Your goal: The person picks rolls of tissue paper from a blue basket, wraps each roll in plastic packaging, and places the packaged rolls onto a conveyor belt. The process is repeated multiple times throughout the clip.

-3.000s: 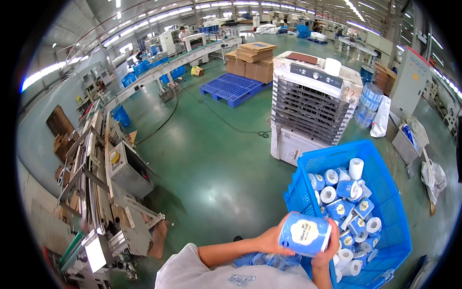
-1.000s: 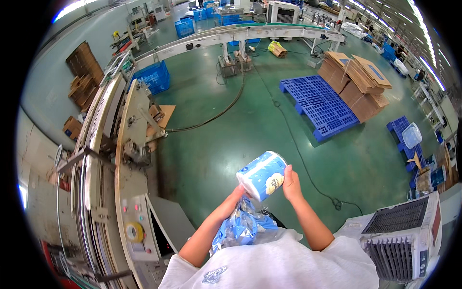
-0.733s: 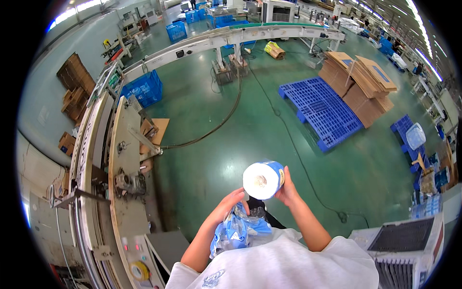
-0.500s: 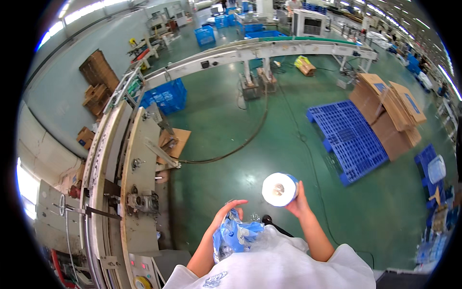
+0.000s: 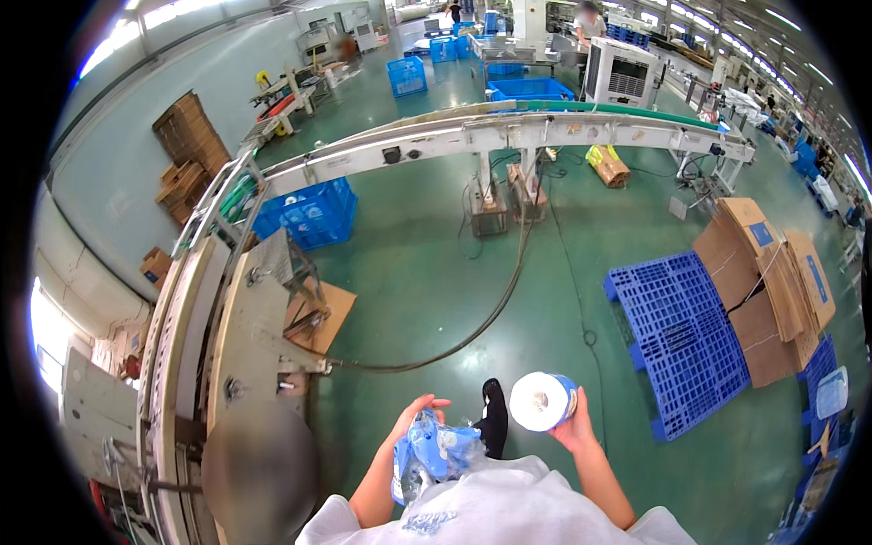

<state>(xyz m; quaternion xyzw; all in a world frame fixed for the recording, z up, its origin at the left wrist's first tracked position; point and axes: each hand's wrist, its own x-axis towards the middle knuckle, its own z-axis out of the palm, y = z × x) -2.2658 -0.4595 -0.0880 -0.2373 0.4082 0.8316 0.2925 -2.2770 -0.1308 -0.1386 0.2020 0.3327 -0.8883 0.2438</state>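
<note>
A white paper roll [image 5: 538, 402] with a blue wrapper round its side is gripped in my right hand [image 5: 574, 425]. Its round end, with a hole at the centre, faces up. Crumpled blue-and-clear plastic packaging [image 5: 436, 451] bunches against my left forearm and white top. Curled round the upper edge of that plastic is my left hand [image 5: 416, 417], its fingers pointing inward; the packaging hides part of the palm. The two hands are apart, with my black shoe [image 5: 492, 418] on the green floor between them.
A conveyor [image 5: 427, 141] crosses ahead, with a machine [image 5: 250, 327] along my left. A blue crate [image 5: 313, 213] stands in their corner. To my right lie a blue pallet [image 5: 681, 341] and opened cardboard boxes [image 5: 758, 291]. A hose [image 5: 472, 338] runs along the floor. A person [image 5: 589, 25] is far off.
The view has tilted and shifted, and more of my black shoe shows. Both hands keep their hold; the roll sits lower in the picture.
</note>
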